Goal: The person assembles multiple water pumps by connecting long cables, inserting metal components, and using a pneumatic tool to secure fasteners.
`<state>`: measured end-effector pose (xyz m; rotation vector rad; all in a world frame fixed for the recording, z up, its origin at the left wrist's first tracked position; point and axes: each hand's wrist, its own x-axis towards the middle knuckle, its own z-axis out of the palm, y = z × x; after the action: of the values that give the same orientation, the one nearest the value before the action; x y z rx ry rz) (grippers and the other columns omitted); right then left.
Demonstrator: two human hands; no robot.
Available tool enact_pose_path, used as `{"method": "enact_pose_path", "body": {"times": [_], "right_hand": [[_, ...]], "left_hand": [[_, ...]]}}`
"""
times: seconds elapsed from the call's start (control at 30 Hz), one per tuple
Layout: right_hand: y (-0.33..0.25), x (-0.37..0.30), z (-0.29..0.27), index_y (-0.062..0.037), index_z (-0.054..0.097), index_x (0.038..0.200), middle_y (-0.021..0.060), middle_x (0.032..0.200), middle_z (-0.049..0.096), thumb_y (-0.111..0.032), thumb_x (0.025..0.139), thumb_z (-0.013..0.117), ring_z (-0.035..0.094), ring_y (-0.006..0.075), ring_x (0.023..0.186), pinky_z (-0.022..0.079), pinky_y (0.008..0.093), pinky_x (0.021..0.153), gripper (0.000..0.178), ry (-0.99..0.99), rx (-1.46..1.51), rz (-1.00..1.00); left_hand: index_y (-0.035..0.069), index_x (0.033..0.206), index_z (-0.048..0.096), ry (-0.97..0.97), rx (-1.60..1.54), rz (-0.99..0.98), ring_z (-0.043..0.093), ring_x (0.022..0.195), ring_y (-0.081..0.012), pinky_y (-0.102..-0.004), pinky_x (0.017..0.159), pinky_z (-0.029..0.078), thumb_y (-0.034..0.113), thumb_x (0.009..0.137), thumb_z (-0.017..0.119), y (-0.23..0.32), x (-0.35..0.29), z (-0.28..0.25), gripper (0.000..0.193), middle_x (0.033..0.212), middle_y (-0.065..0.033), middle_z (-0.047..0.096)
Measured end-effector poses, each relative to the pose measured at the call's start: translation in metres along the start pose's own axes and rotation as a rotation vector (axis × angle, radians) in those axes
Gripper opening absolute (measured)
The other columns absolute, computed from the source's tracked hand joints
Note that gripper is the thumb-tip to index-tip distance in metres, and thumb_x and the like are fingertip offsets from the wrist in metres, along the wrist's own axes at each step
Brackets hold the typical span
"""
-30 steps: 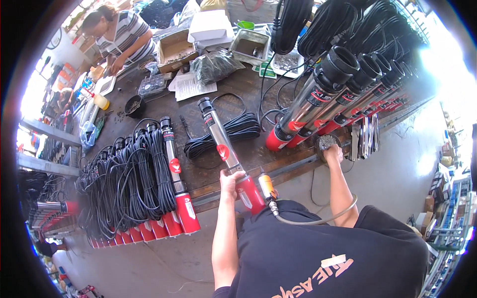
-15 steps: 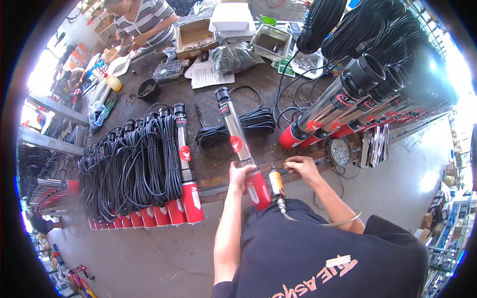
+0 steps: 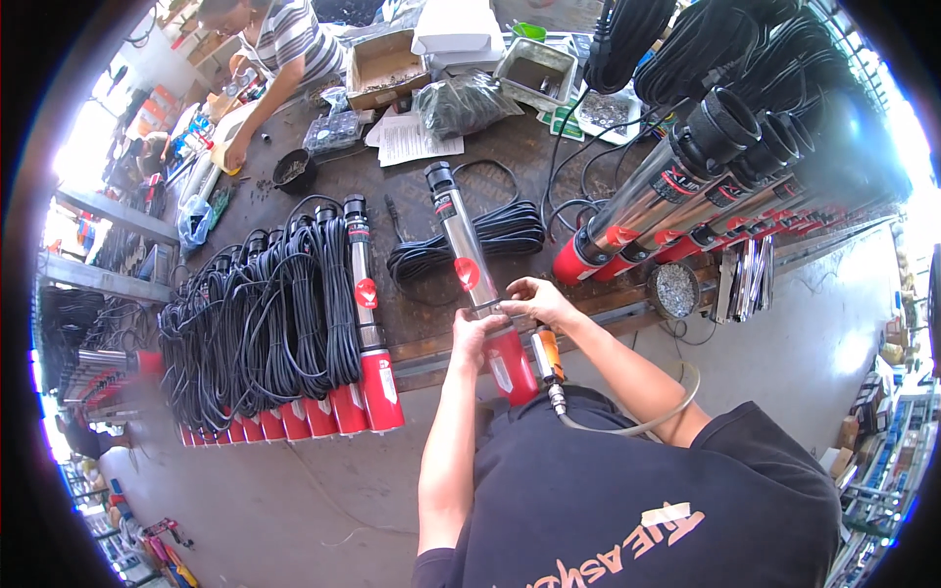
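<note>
A submersible pump (image 3: 478, 279), a slim silver tube with a black cap and red lower end, lies across the table's near edge toward my body. My left hand (image 3: 472, 333) is wrapped round it just above the red part. At the same joint, my right hand (image 3: 539, 302) has its fingers pinched together against the pump's right side; whatever is between them is too small to make out. An orange-and-black air screwdriver (image 3: 547, 355) with a hose stands upright beside the red end, below my right wrist. Behind the pump rests a coil of black cable (image 3: 470, 240).
Finished-looking pumps with cable coils (image 3: 265, 323) line the left edge. More pumps (image 3: 647, 201) lean at the right, near a bowl of small metal parts (image 3: 674, 289). Across the table, a co-worker's arm (image 3: 270, 108) reaches forward. A black cup (image 3: 294, 171) stands at the back left.
My right hand has moved left from beside the screwdriver to the pump's joint. My left hand keeps its hold. The co-worker's arm has stretched out over the table.
</note>
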<state>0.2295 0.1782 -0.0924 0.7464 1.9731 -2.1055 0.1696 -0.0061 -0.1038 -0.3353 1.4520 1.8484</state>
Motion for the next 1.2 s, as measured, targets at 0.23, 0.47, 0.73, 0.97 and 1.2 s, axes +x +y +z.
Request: {"method": "enact_pose_path", "body": {"times": [0.23,0.47,0.73,0.97,1.2], "right_hand": [[0.033,-0.085,-0.041,-0.0018,0.059,0.126,0.0173,0.121,0.065,-0.009,0.077,0.07,0.061,0.036,0.115,0.049,0.0434,0.098,0.05,0.338,-0.931,-0.537],[0.01,-0.09,-0.005,-0.0036,0.059,0.124,0.0153,0.106,0.066,-0.029,0.072,0.08,0.062,0.0333,0.099,0.047,0.0424,0.092,0.062,0.227,-0.889,-0.872],[-0.002,-0.033,0.015,0.0008,0.055,0.118,0.0104,0.115,0.06,0.009,0.082,0.056,0.064,0.0152,0.091,0.053,0.0298,0.086,0.038,0.33,0.058,-0.846],[-0.056,-0.043,0.042,-0.0059,0.05,0.11,0.0082,0.101,0.06,0.01,0.09,0.058,0.062,0.0127,0.078,0.053,0.0269,0.069,0.027,0.456,0.477,-0.731],[-0.041,-0.031,0.044,-0.0068,0.047,0.103,0.0072,0.093,0.055,0.013,0.086,0.055,0.06,0.0155,0.075,0.054,0.0296,0.07,0.027,0.375,0.672,-0.774]], "left_hand": [[0.001,0.114,0.047,0.039,0.019,-0.045,0.068,0.081,-0.0219,-0.0395,0.071,0.062,-0.002,0.067,0.083,0.005,-0.006,0.0,0.059,0.1,-0.0126,0.062],[-0.002,0.115,0.046,0.05,0.039,0.032,0.068,0.083,-0.0226,-0.0392,0.071,0.062,-0.002,0.067,0.084,-0.004,0.003,0.003,0.062,0.1,-0.0134,0.062],[-0.001,0.122,0.041,0.042,0.019,0.007,0.071,0.081,-0.025,-0.0424,0.067,0.063,-0.004,0.068,0.082,0.006,-0.005,0.01,0.067,0.1,-0.0159,0.063],[-0.001,0.123,0.04,0.061,0.042,0.013,0.07,0.08,-0.0236,-0.0408,0.067,0.063,-0.003,0.066,0.082,-0.003,0.004,0.0,0.071,0.101,-0.015,0.063],[-0.001,0.124,0.041,0.062,0.046,-0.017,0.069,0.085,-0.0228,-0.04,0.071,0.062,-0.002,0.065,0.083,0.0,0.003,0.004,0.073,0.103,-0.0147,0.063]]}}
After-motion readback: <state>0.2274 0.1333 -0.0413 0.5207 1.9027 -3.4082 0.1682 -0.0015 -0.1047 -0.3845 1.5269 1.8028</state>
